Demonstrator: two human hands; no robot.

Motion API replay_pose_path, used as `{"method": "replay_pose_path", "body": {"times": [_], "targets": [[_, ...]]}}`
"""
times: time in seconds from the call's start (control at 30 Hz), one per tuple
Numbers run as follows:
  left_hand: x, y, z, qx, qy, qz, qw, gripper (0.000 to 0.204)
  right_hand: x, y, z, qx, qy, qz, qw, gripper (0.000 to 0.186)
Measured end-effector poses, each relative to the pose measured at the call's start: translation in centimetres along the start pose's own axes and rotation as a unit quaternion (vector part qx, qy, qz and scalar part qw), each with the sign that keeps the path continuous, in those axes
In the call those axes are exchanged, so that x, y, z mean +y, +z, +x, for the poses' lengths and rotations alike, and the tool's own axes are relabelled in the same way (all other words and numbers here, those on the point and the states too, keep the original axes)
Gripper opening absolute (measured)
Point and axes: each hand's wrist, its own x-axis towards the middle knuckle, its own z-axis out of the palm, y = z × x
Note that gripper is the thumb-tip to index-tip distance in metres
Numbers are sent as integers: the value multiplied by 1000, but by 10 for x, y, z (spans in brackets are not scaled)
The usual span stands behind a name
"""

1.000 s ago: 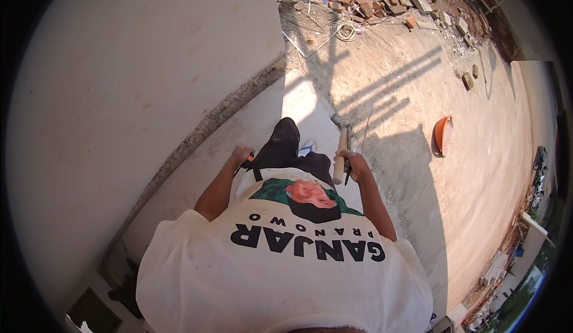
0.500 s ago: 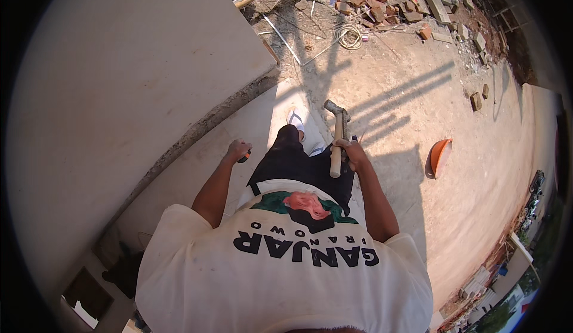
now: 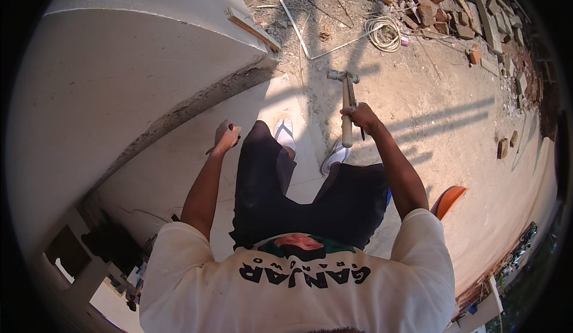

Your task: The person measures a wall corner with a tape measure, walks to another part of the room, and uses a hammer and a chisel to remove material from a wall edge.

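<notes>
While the person stands with knees apart on a pale floor strip (image 3: 239, 177), both arms reach forward and both hands are occupied. Right hand (image 3: 361, 117): fingers folded round the handle of a hammer (image 3: 347, 107), no gap visible between palm and wood; hold is low on the handle, with a short butt end poking out below the fist. Hammer lies in front of the right knee, metal head pointing away from the body, clear of the ground as far as can be judged. A slim dark tool (image 3: 362, 133) shares the same fist, its tip showing beneath the fingers; its kind cannot be told. Left hand (image 3: 226, 136): curled, fingers bent in around a small dark object (image 3: 237, 130), mostly hidden, so exact closure and shape cannot be told. This hand is just beside the left knee, on the side of the pale wall (image 3: 143, 64) with its rough lower edge. Feet in white socks and thong sandals (image 3: 285, 132) show between the hands. On the sunlit ground ahead: a coil of pale hose (image 3: 383, 34), with heaped broken bricks (image 3: 427, 10) beyond it. An orange basin (image 3: 452, 200) sits out past the right upper arm.
</notes>
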Motion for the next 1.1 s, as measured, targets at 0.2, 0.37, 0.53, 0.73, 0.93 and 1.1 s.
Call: {"method": "replay_pose_path", "body": {"times": [0.2,0.37,0.53,0.73,0.93,1.1], "targets": [[-50,147,87,80,80,-9,994,32,61,-7,174,43,-40,-147,987,40],[-72,226,137,139,115,12,984,26,126,-6,277,45,-77,-216,972,45],[-82,261,139,199,81,32,976,24,172,12,286,80,-129,-344,927,38],[-79,258,136,226,53,56,971,26,170,51,262,204,-161,-318,912,33],[-106,276,151,213,18,24,976,32,132,134,248,70,-268,-428,860,30],[-105,277,148,225,16,4,974,35,125,199,271,37,-329,-448,830,19]]}}
